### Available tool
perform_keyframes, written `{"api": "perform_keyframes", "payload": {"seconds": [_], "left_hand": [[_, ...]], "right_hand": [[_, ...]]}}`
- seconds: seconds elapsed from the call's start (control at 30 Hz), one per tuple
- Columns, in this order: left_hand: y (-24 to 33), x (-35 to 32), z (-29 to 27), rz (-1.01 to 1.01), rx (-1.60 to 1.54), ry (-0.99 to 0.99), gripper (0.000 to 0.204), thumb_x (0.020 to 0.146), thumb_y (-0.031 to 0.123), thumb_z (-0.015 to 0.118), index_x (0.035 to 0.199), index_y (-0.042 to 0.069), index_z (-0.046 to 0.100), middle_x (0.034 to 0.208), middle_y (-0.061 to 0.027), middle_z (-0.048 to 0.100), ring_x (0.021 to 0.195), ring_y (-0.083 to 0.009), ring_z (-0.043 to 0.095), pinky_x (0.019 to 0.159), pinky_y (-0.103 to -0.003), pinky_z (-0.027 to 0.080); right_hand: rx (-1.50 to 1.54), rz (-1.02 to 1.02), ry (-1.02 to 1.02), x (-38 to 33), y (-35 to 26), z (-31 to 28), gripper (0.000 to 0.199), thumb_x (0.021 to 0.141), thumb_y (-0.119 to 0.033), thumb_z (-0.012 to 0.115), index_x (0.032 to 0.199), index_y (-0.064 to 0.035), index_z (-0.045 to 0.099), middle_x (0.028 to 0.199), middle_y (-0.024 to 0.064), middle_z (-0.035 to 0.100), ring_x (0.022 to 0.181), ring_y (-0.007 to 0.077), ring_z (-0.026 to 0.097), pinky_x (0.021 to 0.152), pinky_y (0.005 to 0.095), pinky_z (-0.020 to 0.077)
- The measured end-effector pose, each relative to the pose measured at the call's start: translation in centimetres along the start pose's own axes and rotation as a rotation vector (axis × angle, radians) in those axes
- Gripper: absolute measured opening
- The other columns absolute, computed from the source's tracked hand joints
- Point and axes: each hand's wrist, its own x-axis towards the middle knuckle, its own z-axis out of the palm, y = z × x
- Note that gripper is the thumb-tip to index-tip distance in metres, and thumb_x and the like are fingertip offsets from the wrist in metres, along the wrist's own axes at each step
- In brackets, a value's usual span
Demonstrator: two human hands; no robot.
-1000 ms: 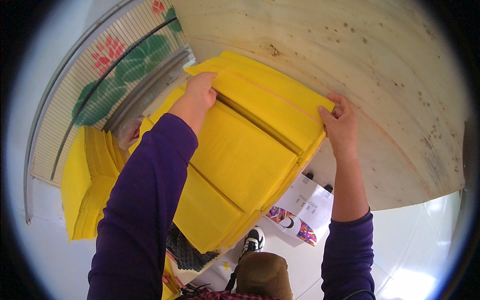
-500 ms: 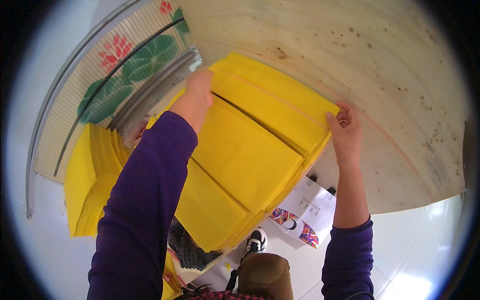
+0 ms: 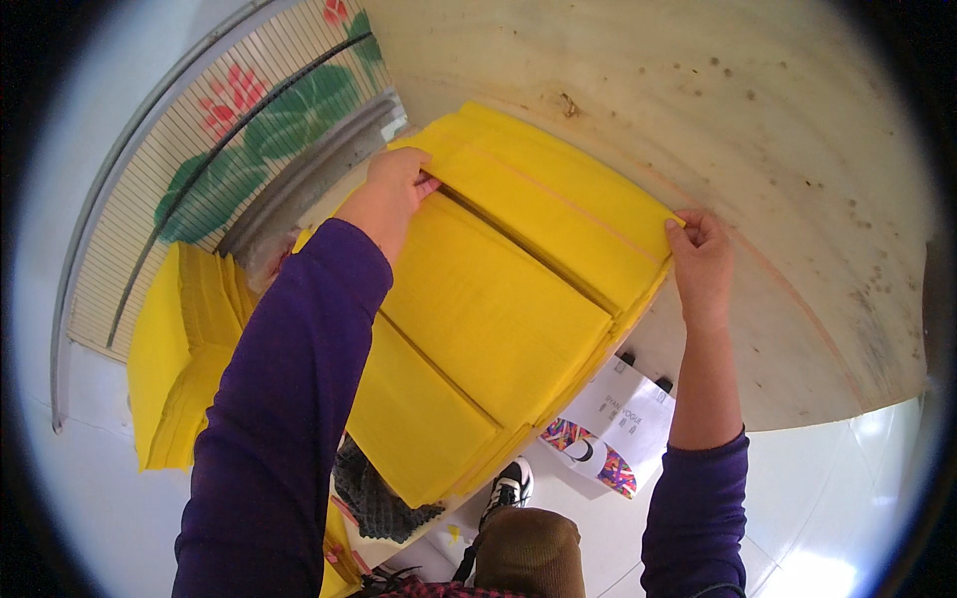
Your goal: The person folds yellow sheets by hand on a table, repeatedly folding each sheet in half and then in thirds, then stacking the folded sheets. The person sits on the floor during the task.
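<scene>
Head view: a brown-covered knee (image 3: 528,553) and a shoe (image 3: 510,486) are seen nearest. Above them, dark knitted cloth (image 3: 374,498) is partly covered by the near yellow stack (image 3: 419,429). Next, the middle stack (image 3: 488,299) is laid beside it, then the far stack (image 3: 548,189). Hands well apart: far stack's left end is pinched by the left hand (image 3: 394,179), its right far corner by the right hand (image 3: 703,254). A yellow bundle (image 3: 189,339) is seen at left, a white bag (image 3: 638,394) on the floor. Behind: stained board (image 3: 638,80), flower-painted blind (image 3: 299,120).
</scene>
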Motion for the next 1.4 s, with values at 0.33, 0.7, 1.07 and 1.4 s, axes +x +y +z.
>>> {"api": "perform_keyframes", "payload": {"seconds": [0.33, 0.7, 1.07, 1.4], "left_hand": [[0.2, -0.5, -0.2, 0.146, 0.12, -0.117, 0.013, 0.087, 0.002, 0.06, 0.098, 0.009, 0.058, 0.09, -0.0032, 0.063, 0.076, -0.0154, 0.057, 0.062, -0.029, 0.046], [-0.9, 1.7, 0.2, 0.12, 0.014, -0.16, 0.019, 0.089, 0.002, 0.059, 0.108, 0.005, 0.058, 0.103, -0.0076, 0.062, 0.086, -0.0197, 0.058, 0.072, -0.025, 0.05], [2.7, -4.2, 0.7, 0.277, 0.196, -0.04, 0.067, 0.086, 0.007, 0.063, 0.144, 0.001, 0.031, 0.148, -0.0183, 0.034, 0.133, -0.0308, 0.037, 0.105, -0.043, 0.03], [5.7, -19.9, -11.1, 0.659, 0.332, -0.39, 0.057, 0.089, 0.003, 0.056, 0.142, 0.001, 0.036, 0.147, -0.0126, 0.038, 0.136, -0.0235, 0.036, 0.111, -0.036, 0.03]], "right_hand": [[0.047, -0.086, 0.13, -0.9, 0.3, 0.8, 0.01, 0.086, -0.008, 0.065, 0.092, -0.001, 0.061, 0.074, 0.0003, 0.056, 0.067, 0.0091, 0.05, 0.062, 0.0234, 0.0432], [0.052, -0.125, 0.147, -0.6, 0.9, 1.1, 0.01, 0.086, -0.007, 0.066, 0.093, -0.0012, 0.061, 0.074, 0.0006, 0.057, 0.067, 0.0088, 0.052, 0.062, 0.0236, 0.0442], [0.043, -0.11, 0.183, -1.1, 0.5, 0.3, 0.02, 0.086, -0.009, 0.066, 0.105, -0.0026, 0.06, 0.074, 0.0002, 0.056, 0.068, 0.0076, 0.05, 0.063, 0.0226, 0.0423], [0.247, -0.008, 0.142, -11.4, -0.7, -5.1, 0.015, 0.093, -0.01, 0.057, 0.107, -0.0043, 0.059, 0.081, -0.0044, 0.048, 0.069, 0.0039, 0.042, 0.061, 0.0182, 0.0363]]}}
